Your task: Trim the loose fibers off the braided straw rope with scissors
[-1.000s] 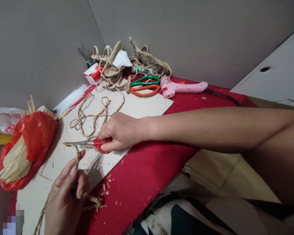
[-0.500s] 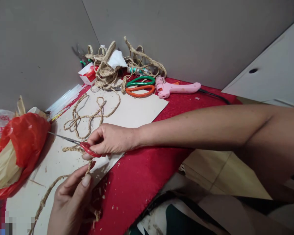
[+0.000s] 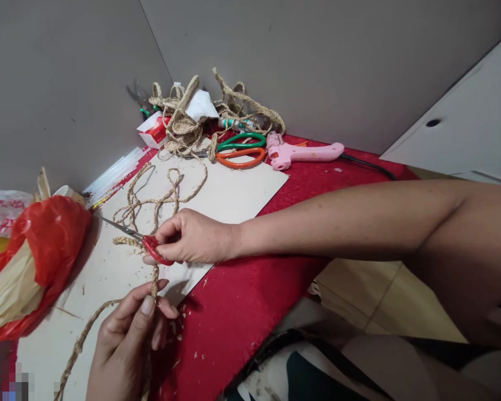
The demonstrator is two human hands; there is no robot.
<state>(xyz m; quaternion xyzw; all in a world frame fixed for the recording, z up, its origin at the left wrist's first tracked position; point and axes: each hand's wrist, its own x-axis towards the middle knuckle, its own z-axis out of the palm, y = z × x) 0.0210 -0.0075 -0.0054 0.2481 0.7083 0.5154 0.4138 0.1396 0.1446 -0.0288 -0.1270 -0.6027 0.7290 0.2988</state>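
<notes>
My right hand (image 3: pixel 196 236) is closed around the red handles of a small pair of scissors (image 3: pixel 127 230), whose blades point left over the white board. Just below it, my left hand (image 3: pixel 129 334) pinches a braided straw cord (image 3: pixel 155 278) between thumb and fingers, with a short piece standing up toward the scissors. One length of cord (image 3: pixel 77 345) runs from the left hand down to the lower left. A looped cord (image 3: pixel 175 189) and a short thick braid end (image 3: pixel 127 241) lie on the board behind the scissors.
A red plastic bag (image 3: pixel 62 228) of pale husks stands at the left. Along the back are a heap of braided cord (image 3: pixel 187 122), green-and-orange-handled scissors (image 3: pixel 241 159), a pink glue gun (image 3: pixel 309 153) and clear sticks (image 3: pixel 117 172). A white board (image 3: pixel 242 189) lies on red cloth (image 3: pixel 234 301).
The camera view has shifted slightly. The left hand's lower fingers have spread a little to the right, and more of the upright cord shows above its thumb. Both grips hold.
</notes>
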